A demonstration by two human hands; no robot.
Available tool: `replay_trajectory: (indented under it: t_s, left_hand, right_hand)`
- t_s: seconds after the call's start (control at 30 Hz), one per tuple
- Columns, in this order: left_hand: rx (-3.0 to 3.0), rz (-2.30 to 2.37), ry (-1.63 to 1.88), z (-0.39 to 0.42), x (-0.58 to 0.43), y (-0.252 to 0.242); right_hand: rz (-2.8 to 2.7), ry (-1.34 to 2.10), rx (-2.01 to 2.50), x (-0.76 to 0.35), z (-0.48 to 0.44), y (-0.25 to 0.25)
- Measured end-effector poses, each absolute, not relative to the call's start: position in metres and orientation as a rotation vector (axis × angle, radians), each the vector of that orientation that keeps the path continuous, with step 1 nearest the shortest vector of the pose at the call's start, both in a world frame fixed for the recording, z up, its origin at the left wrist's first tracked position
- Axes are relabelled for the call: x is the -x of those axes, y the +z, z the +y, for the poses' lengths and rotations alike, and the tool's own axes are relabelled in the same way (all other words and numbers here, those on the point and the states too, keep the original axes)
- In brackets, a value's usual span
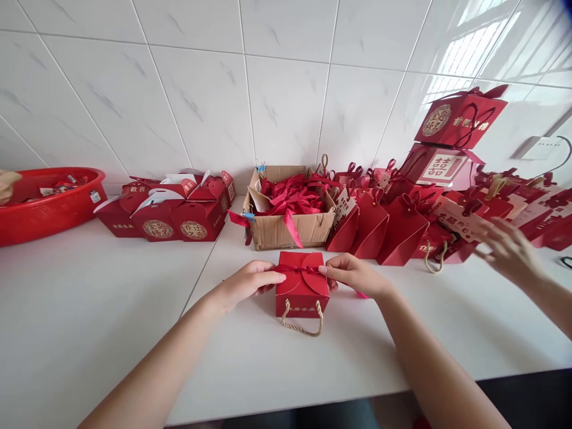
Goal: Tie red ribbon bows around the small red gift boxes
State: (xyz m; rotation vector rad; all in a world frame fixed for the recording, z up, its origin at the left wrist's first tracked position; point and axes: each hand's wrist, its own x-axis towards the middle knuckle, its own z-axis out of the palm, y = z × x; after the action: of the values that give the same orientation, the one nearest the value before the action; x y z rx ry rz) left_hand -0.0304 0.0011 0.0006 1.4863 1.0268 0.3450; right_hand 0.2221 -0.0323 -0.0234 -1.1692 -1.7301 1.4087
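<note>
A small red gift box (295, 293) with a flap-folded lid and a twisted rope handle (304, 328) stands on the white counter in front of me. A dark red ribbon (298, 270) runs across its lid, through the overlapping flaps. My left hand (250, 279) is closed at the box's left edge, thumb on the lid, pinching the ribbon there. On the opposite side, my right hand (355, 275) grips the ribbon between thumb and fingers. A bright loose ribbon end shows beneath my right wrist. The fingers under both hands are partly hidden.
Behind the box sits a cardboard carton (290, 231) full of red ribbons. Several unclosed gift boxes (196, 223) and a red basin (53, 208) are at left. Finished-looking red boxes (402, 232) crowd the right, some stacked. Another person's hand (512, 250) reaches among them.
</note>
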Motion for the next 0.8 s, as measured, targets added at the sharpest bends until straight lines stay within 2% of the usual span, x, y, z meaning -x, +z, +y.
replay_trajectory:
  t_s: [0.8]
  left_hand:
    - [-1.596,0.983,0.392,0.001,0.037,0.011]
  right_hand:
    - [-1.659,1.48,0.904,-0.243,-0.028,-0.028]
